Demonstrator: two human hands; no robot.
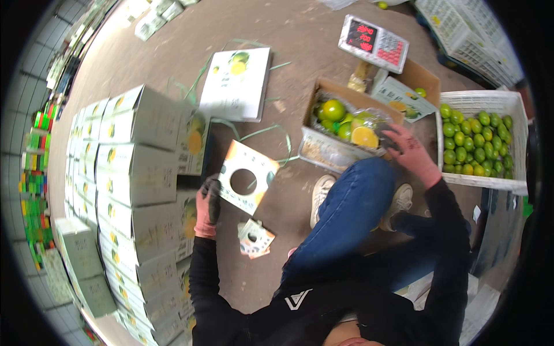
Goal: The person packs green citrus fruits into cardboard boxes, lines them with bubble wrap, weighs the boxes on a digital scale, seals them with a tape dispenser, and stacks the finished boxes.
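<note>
My left hand [207, 205], in a pink work glove with dark grey fingers, grips the left edge of a white and orange printed card [263, 173] with a round hole. My right hand [409, 149], gloved alike, reaches over the right end of an open carton [322, 147]; its fingers are apart and at the plastic liner [383, 119]. Inside the carton lie several green citrus fruits [334, 110]. A picture of a cut yellow fruit [364, 136] shows beside them near my fingertips. Below the held card, a small pile of similar cards [257, 240] rests on the floor.
Stacked printed cartons [156, 177] form a wall at the left. Flattened cartons [236, 86] lie ahead among green straps [288, 140]. A lit digital scale [373, 43] stands behind the fruit carton. At right sits a white crate [482, 181] of green citrus, with more crates [471, 47] beyond.
</note>
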